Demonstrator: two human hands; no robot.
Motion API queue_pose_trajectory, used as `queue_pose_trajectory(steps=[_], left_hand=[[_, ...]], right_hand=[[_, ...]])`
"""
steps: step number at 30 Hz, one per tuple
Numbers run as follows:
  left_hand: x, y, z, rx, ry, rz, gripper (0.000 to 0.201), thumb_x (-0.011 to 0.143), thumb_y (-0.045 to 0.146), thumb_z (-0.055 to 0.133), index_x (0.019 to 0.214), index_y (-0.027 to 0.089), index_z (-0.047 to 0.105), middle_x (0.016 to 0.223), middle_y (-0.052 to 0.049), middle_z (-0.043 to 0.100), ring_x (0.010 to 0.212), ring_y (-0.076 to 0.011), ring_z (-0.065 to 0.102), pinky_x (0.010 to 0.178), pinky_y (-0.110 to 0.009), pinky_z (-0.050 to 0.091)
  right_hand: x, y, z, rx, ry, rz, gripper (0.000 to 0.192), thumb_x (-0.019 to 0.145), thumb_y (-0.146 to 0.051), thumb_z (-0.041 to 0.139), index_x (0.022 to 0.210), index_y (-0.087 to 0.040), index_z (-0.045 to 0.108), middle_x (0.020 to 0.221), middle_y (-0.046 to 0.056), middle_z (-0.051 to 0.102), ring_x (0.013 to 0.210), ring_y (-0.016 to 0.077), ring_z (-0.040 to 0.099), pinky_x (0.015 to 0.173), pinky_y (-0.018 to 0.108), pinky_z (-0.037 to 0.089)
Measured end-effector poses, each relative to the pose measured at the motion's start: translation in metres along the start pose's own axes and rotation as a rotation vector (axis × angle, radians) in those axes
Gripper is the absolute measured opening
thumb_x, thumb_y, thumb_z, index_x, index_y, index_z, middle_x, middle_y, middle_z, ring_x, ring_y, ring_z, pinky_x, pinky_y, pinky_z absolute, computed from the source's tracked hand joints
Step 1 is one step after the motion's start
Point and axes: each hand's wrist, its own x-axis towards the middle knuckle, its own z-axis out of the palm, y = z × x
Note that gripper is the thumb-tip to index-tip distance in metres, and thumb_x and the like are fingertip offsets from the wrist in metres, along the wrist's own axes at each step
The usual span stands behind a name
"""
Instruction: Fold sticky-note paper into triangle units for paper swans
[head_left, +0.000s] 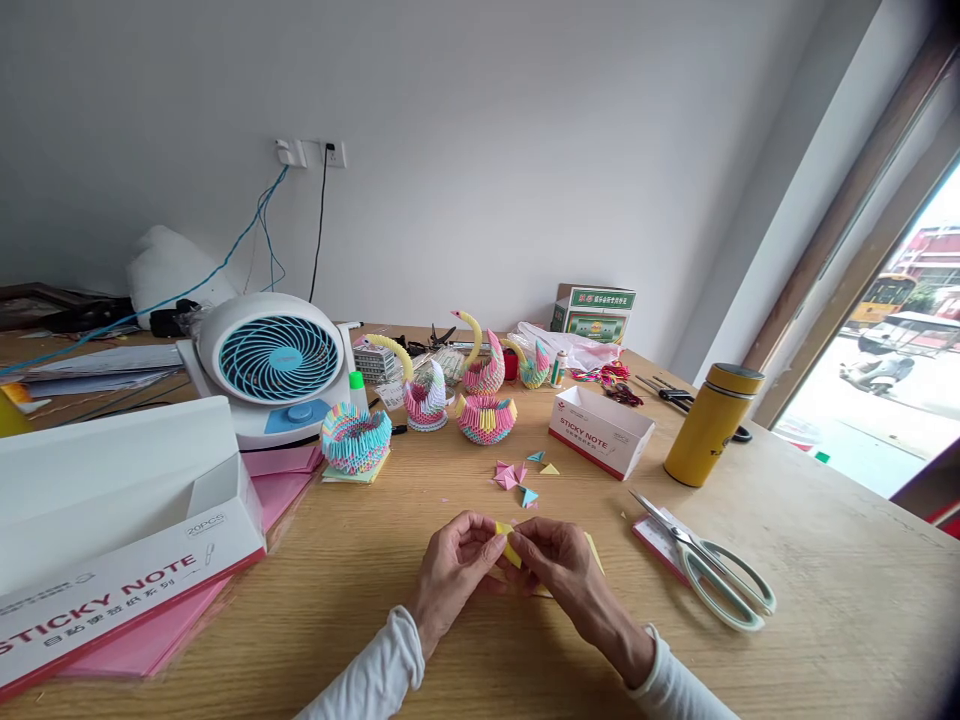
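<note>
Head camera: I watched from a distance as the left hand [459,563] and the right hand [568,568] met over the wooden table [360,600], thumbs and fingertips pinched closed on one piece of yellow paper [512,555]. The piece sat between the hands, in the middle of the grip, partly hidden by the thumbs. A second yellow sheet [595,553] showed at the right hand's outer side; whether that hand also held it, I could not tell.

I judged the piece in the grip to be part-folded, with creasing left to do. Smaller folded work lay ready just beyond the grip: two blue triangles [529,496], one yellow triangle [550,469] and a cluster of pink pieces [509,476], too overlapped for a firm count. Farther beyond stood three swans, one pale swan [426,398], one pink swan [486,374] and one small swan [535,372], along with two bowls, one blue bowl [352,455] and one pink bowl [486,428]; all five looked complete.

Around the grip I counted one large box [172,570] to the left, one small box [592,442] beyond and right, one pair of scissors [684,540] to the right, one flask [709,430] past them, and one fan [281,357] beyond and left.
</note>
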Motion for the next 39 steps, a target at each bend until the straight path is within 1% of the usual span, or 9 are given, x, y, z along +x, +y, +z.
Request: queue_pose_trajectory(steps=[6, 12, 15, 18, 21, 26, 30, 33, 39], left_hand=[[0.001, -0.003, -0.001, 0.013, -0.051, 0.006, 0.028, 0.071, 0.037, 0.071, 0.084, 0.016, 0.058, 0.083, -0.004, 0.062, 0.072, -0.018, 0.064, 0.057, -0.029, 0.058], [0.001, -0.011, -0.001, 0.143, 0.014, 0.055, 0.014, 0.065, 0.013, 0.059, 0.078, 0.017, 0.058, 0.079, -0.002, 0.06, 0.075, -0.0183, 0.061, 0.056, -0.026, 0.056], [0.002, -0.012, -0.002, 0.241, 0.06, 0.112, 0.012, 0.064, 0.008, 0.055, 0.072, 0.017, 0.057, 0.073, -0.001, 0.06, 0.071, -0.0164, 0.059, 0.056, -0.023, 0.053], [0.004, -0.014, -0.003, 0.223, 0.078, 0.129, 0.007, 0.068, 0.012, 0.058, 0.073, 0.017, 0.058, 0.075, -0.002, 0.061, 0.07, -0.0164, 0.06, 0.062, -0.025, 0.053], [0.006, -0.017, -0.005, 0.167, 0.083, 0.121, 0.009, 0.069, 0.019, 0.064, 0.075, 0.017, 0.059, 0.078, -0.002, 0.063, 0.073, -0.0178, 0.062, 0.066, -0.027, 0.054], [0.007, -0.02, -0.006, 0.209, 0.122, 0.16, 0.011, 0.069, 0.02, 0.066, 0.077, 0.017, 0.059, 0.08, -0.003, 0.064, 0.077, -0.019, 0.064, 0.07, -0.029, 0.054], [0.005, -0.02, -0.006, 0.304, 0.105, 0.217, 0.009, 0.071, 0.016, 0.061, 0.08, 0.017, 0.059, 0.083, -0.004, 0.065, 0.081, -0.0196, 0.065, 0.075, -0.03, 0.053], [0.002, -0.016, -0.004, 0.344, 0.085, 0.23, 0.01, 0.073, 0.016, 0.06, 0.083, 0.017, 0.059, 0.086, -0.005, 0.066, 0.085, -0.0211, 0.066, 0.073, -0.029, 0.052], [-0.004, -0.007, -0.002, 0.187, -0.008, 0.14, 0.017, 0.084, 0.033, 0.055, 0.086, 0.017, 0.06, 0.089, -0.006, 0.064, 0.088, -0.0222, 0.064, 0.079, -0.033, 0.054]], right_hand=[[-0.001, -0.001, 0.0, -0.053, 0.002, -0.025, 0.04, 0.081, -0.053, 0.06, 0.068, -0.016, 0.062, 0.055, 0.0, 0.057, 0.045, 0.0122, 0.051, 0.043, 0.022, 0.04], [-0.007, -0.004, 0.007, -0.419, 0.082, -0.276, 0.023, 0.086, -0.026, 0.056, 0.067, -0.017, 0.066, 0.058, 0.001, 0.059, 0.051, 0.0129, 0.049, 0.05, 0.023, 0.034], [-0.008, -0.004, 0.009, -0.465, 0.05, -0.34, 0.026, 0.09, -0.028, 0.054, 0.07, -0.018, 0.068, 0.065, 0.002, 0.062, 0.056, 0.014, 0.051, 0.054, 0.024, 0.036], [-0.006, -0.003, 0.007, -0.356, 0.028, -0.264, 0.036, 0.093, -0.039, 0.047, 0.071, -0.018, 0.066, 0.063, 0.002, 0.06, 0.055, 0.0144, 0.053, 0.053, 0.024, 0.039], [-0.003, -0.001, 0.003, -0.132, -0.025, -0.122, 0.034, 0.089, -0.047, 0.053, 0.08, -0.017, 0.066, 0.065, 0.002, 0.062, 0.054, 0.0149, 0.057, 0.051, 0.024, 0.044], [-0.003, 0.003, 0.003, 0.002, -0.057, -0.045, 0.025, 0.081, -0.04, 0.063, 0.085, -0.015, 0.065, 0.064, 0.0, 0.062, 0.051, 0.0126, 0.055, 0.048, 0.022, 0.046], [-0.003, 0.006, 0.004, -0.16, 0.023, -0.148, 0.011, 0.083, -0.023, 0.057, 0.084, -0.016, 0.066, 0.067, 0.002, 0.066, 0.052, 0.0131, 0.056, 0.048, 0.021, 0.043], [-0.004, 0.005, 0.005, -0.381, 0.113, -0.296, 0.014, 0.082, -0.012, 0.054, 0.083, -0.018, 0.066, 0.074, 0.004, 0.069, 0.065, 0.0163, 0.062, 0.058, 0.024, 0.045], [-0.005, 0.003, 0.003, -0.584, 0.172, -0.438, 0.02, 0.085, -0.006, 0.05, 0.084, -0.018, 0.065, 0.077, 0.004, 0.068, 0.065, 0.0157, 0.061, 0.061, 0.024, 0.042]])
